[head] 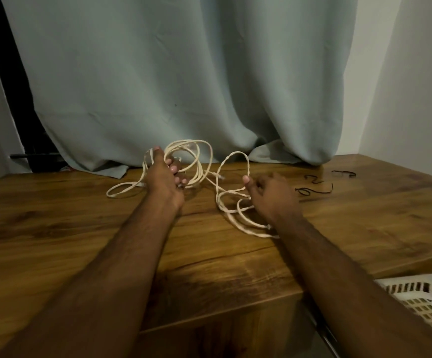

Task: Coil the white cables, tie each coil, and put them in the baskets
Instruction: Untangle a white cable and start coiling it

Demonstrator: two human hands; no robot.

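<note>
A white cable (pixel 196 161) lies in loose loops on the wooden table (pixel 80 228), stretching from far centre toward the right. My left hand (pixel 164 177) is closed around a bundle of loops lifted off the table, with a loop trailing out to its left. My right hand (pixel 271 195) hovers over the lower loops (pixel 238 215) with fingers curled and apart; I cannot tell if it touches the cable. A white plastic basket (pixel 424 298) sits below the table edge at the lower right, partly hidden by my right forearm.
Several short black ties (pixel 315 187) lie on the table to the right of my right hand. A grey-green curtain (pixel 184 73) hangs behind the table and drapes onto its far edge. A white wall stands at the right.
</note>
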